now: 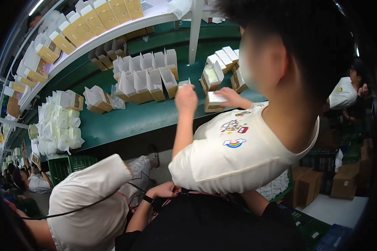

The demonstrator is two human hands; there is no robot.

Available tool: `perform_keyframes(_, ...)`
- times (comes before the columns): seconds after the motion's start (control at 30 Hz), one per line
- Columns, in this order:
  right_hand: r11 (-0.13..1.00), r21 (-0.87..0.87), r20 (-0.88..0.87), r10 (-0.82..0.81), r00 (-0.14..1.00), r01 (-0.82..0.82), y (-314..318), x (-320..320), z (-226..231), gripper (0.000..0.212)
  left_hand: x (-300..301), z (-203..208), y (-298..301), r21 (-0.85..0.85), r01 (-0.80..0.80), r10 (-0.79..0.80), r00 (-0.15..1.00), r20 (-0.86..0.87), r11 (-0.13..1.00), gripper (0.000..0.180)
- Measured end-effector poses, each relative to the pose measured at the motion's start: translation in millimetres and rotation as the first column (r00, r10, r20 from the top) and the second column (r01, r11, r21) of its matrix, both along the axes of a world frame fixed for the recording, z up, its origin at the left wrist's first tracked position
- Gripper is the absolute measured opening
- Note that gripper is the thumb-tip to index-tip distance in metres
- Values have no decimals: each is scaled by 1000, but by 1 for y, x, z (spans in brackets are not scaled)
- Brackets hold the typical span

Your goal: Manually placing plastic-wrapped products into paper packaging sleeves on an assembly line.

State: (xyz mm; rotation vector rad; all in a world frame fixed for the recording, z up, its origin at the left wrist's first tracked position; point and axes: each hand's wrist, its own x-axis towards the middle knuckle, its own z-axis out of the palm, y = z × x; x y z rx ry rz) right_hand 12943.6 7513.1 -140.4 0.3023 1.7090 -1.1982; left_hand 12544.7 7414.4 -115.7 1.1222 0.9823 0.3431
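My left hand (165, 190), with a black band on its wrist, is held low at my waist against my black shirt (197, 224). Its fingers are closed around something small and dark that I cannot make out. Of my right arm, the forearm (254, 201) shows at the lower right; its hand is hidden beside the co-worker's cream shirt (238, 167). That co-worker stands close in front of me. One of their hands (232, 98) rests on a box with a white top (215, 99), and the other hand (186, 99) is raised at a small open box.
Open cardboard boxes (142, 85) stand in rows on the green bench (134, 121). White-wrapped packs (58, 125) are piled at its left end. Yellow boxes (92, 21) line the shelf above. Another person in white (88, 201) is at my left. Brown cartons (347, 180) stand at right.
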Motion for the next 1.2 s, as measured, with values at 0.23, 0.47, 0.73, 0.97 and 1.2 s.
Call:
perform_keyframes(0.23, 998, -7, 5, 61, 998, -61, 20, -8, -1, 102, 0, 10, 10, -31, 116, -116, 993, 1, 993, 8)
perform_keyframes(0.47, 989, -6, -6, 150, 989, -150, 48, -34, -2, 101, -4, 11, 8, -25, 106, -106, 994, -7, 994, 11)
perform_keyframes(0.73, 974, -25, -31, 223, 974, -224, 58, -65, -8, 100, 0, 1, -4, 7, 42, -42, 999, -12, 999, 15)
perform_keyframes(0.97, 994, -65, 120, 99, 988, -92, 45, -76, 9, 113, 16, 8, -19, 26, 176, -173, 979, -105, 984, 13)
perform_keyframes(1.2, 986, -121, 166, 136, 977, -117, 55, -21, 36, 123, 78, 20, -4, -210, 37, -58, 993, -98, 977, 12)
